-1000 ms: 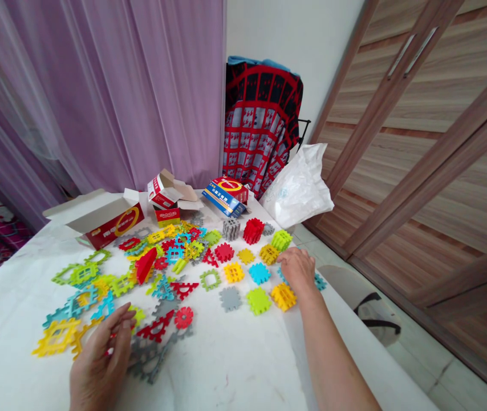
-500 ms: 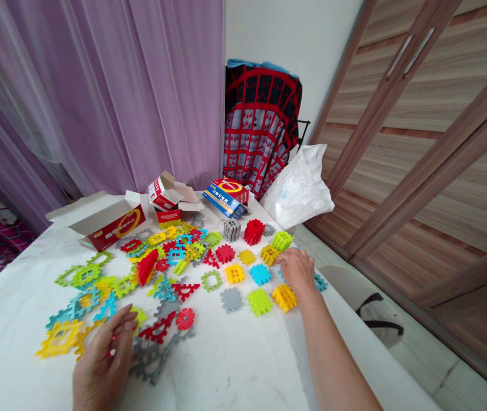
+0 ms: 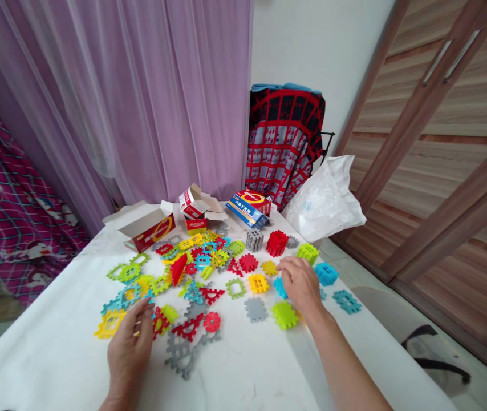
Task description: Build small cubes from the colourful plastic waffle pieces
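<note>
My left hand (image 3: 130, 348) is held over the near left of the table, palm inward, its fingers loosely bent and apart with nothing in them. Close to it lie a yellow frame piece (image 3: 110, 324) and a red toothed piece (image 3: 160, 322). My right hand (image 3: 301, 282) is among sorted plastic building pieces, its fingers bent and together; whatever is under them is hidden. Near its fingertips lies a yellow toothed disc (image 3: 269, 268). A lime stack (image 3: 307, 253) stands behind it, a blue stack (image 3: 327, 274) to its right. The hand partly covers a blue piece (image 3: 280, 287).
Mixed pieces lie heaped on the left of the white table (image 3: 235, 371). Behind are an open red box (image 3: 153, 231), small boxes (image 3: 196, 214) and a blue-red box (image 3: 247, 208). Grey (image 3: 254, 240) and red stacks (image 3: 276, 243) stand mid-table. A white bag (image 3: 324, 200) is at the back right.
The view has turned left, so everything sits farther right in the picture. My right hand has moved left across the pieces, uncovering the blue stack. My left hand stays empty.
</note>
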The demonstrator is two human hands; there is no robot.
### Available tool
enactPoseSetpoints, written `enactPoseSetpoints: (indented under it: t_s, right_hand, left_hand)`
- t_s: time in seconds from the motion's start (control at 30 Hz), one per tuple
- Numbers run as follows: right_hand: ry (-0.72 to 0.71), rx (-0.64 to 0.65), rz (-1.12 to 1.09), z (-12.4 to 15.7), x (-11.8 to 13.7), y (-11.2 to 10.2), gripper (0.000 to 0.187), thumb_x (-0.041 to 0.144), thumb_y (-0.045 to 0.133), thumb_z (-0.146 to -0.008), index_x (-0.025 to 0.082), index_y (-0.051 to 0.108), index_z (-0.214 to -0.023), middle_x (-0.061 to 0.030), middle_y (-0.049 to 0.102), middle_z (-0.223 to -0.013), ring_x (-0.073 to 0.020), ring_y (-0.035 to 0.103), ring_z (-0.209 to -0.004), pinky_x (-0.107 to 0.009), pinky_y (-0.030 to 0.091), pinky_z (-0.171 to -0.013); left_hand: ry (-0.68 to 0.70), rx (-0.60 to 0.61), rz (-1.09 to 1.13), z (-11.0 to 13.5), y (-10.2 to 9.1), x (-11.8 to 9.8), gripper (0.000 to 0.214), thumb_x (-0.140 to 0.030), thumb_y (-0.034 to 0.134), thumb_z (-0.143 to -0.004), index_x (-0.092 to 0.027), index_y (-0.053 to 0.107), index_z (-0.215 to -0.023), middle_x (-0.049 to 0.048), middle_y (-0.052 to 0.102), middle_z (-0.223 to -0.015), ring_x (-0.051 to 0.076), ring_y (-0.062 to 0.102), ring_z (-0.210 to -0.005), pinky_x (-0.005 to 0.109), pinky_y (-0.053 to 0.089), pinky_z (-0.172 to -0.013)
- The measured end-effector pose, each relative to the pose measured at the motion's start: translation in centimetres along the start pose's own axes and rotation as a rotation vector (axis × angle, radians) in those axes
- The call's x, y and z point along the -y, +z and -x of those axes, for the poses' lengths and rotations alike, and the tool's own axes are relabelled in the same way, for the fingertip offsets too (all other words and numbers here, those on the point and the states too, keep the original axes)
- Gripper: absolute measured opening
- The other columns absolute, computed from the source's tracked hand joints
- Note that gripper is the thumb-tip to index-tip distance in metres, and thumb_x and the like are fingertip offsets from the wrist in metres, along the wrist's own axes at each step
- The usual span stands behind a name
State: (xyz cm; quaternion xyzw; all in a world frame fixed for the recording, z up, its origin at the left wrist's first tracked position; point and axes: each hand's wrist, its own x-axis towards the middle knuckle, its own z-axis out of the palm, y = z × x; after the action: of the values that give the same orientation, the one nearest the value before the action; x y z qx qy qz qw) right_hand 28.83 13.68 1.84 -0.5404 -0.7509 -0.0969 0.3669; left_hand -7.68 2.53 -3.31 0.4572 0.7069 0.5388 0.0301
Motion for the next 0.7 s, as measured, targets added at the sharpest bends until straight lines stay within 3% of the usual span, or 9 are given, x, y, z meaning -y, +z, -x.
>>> enactPoseSetpoints:
  t_s: [0.2,0.3,0.4,0.53,0.7]
  right_hand:
    - [-0.298,0.088,-0.299,3.5,9.6,3.0,0.032,0.002,0.048,-0.080,0.022,0.070,-0.093,-0.0044,0.069,-0.093,-0.0201,0.057,-0.090,-0.032,0.046,-0.081]
    - [-0.357,0.089,-0.359,5.0,12.8,4.2,0.034,0.003,0.050,-0.079,0.023,0.069,-0.100,-0.0042,0.070,-0.093,-0.0198,0.059,-0.087,-0.032,0.049,-0.079]
    - [-0.339,0.021,-0.397,6.1,14.0,5.2,0.033,0.005,0.047,-0.082,0.021,0.069,-0.101,-0.0053,0.070,-0.091,-0.0186,0.062,-0.084,-0.030,0.051,-0.077]
    - [-0.321,0.004,-0.494,7.3,13.8,6.0,0.034,0.007,0.043,-0.086,0.020,0.068,-0.104,-0.0055,0.071,-0.093,-0.0160,0.066,-0.087,-0.027,0.054,-0.079]
    - [-0.196,0.019,-0.540,7.8,12.9,6.4,0.031,0.010,0.044,-0.087,0.021,0.070,-0.100,-0.0052,0.072,-0.093,-0.0165,0.069,-0.085,-0.027,0.056,-0.079]
  left_hand:
    - [-0.022,-0.002,0.082,0.0,0.5,0.1,0.034,-0.044,0.052,-0.081,-0.021,0.068,-0.100,0.0051,0.077,-0.086,0.019,0.072,-0.074,0.027,0.058,-0.061]
    - [0.003,-0.005,0.085,0.2,0.5,0.0,0.032,-0.043,0.051,-0.082,-0.021,0.069,-0.096,0.0058,0.077,-0.085,0.019,0.073,-0.074,0.029,0.058,-0.062]
    - [0.022,-0.019,0.071,0.5,0.5,0.3,0.031,-0.042,0.050,-0.083,-0.021,0.070,-0.094,0.0062,0.077,-0.087,0.020,0.073,-0.077,0.030,0.059,-0.067]
    - [0.028,-0.037,0.031,0.3,0.3,1.1,0.031,-0.042,0.048,-0.085,-0.021,0.069,-0.095,0.0054,0.077,-0.086,0.018,0.072,-0.076,0.029,0.058,-0.069]
    - [0.003,-0.080,-0.126,-1.9,-2.1,2.6,0.033,-0.037,0.043,-0.089,-0.021,0.065,-0.106,0.0081,0.074,-0.108,0.021,0.069,-0.099,0.036,0.054,-0.088]
